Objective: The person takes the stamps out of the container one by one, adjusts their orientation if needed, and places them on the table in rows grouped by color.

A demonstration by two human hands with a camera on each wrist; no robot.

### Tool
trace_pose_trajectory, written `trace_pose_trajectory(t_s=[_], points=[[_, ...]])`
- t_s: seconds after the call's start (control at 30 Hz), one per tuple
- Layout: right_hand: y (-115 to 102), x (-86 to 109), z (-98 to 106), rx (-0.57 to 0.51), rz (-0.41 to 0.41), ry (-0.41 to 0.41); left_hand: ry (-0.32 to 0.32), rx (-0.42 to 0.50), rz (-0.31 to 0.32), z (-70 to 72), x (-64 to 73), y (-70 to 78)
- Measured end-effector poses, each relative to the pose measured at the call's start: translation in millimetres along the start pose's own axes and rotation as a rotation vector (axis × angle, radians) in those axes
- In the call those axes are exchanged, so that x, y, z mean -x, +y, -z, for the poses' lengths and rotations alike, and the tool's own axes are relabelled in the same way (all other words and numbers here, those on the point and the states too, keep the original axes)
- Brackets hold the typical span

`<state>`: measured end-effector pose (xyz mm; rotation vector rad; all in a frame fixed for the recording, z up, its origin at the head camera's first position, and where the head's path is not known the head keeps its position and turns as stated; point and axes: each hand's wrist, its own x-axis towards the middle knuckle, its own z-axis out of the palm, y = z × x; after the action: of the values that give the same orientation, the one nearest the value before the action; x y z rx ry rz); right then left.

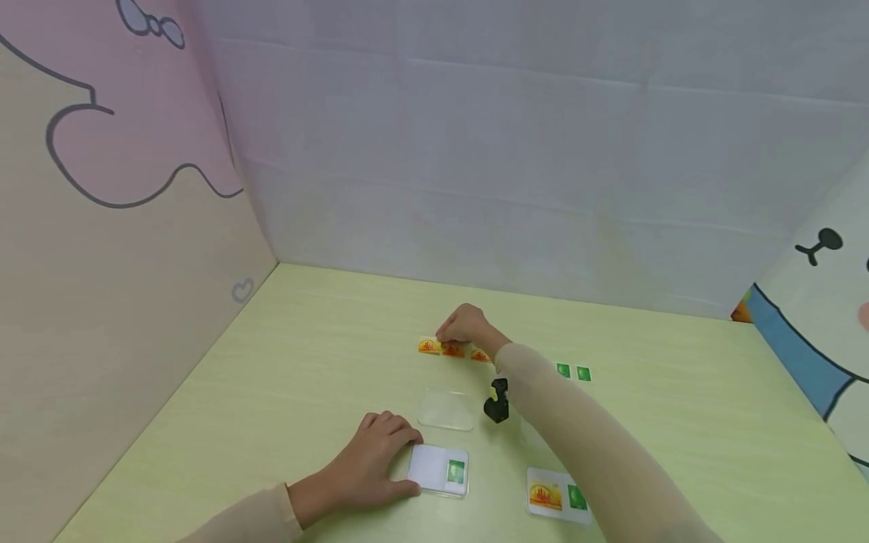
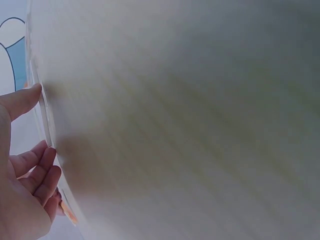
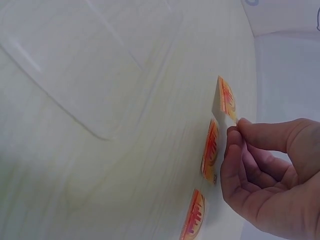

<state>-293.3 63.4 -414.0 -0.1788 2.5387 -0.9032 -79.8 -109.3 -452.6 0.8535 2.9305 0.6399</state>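
Observation:
My right hand (image 1: 467,324) pinches a corner of an orange sticker (image 3: 227,97) between thumb and forefinger, and the sticker stands tilted off the table in the right wrist view. Beside it, a second orange sticker (image 3: 211,150) and a third orange sticker (image 3: 194,216) lie in a row. My left hand (image 1: 370,464) holds a flat plastic case (image 1: 429,467) by its edges, thumb at the near side and fingers at the far side. Inside the case is a white face with a green sticker (image 1: 456,471) on the right. In the left wrist view, the case (image 2: 45,117) shows edge-on.
A clear plastic lid (image 1: 445,409) lies just beyond the case. Right of it, another case (image 1: 543,513) carries an orange and a green sticker, partly under my right forearm. Two green stickers (image 1: 583,373) lie farther right. Printed walls (image 1: 475,151) border the table.

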Motion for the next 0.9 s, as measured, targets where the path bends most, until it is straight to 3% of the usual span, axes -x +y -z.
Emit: trace_pose_trajectory(t_s=[0.9], points=[[2.0, 2.1, -1.3, 0.061, 0.025, 0.021, 0.006, 0.001, 0.001, -0.2, -0.8, 1.6]])
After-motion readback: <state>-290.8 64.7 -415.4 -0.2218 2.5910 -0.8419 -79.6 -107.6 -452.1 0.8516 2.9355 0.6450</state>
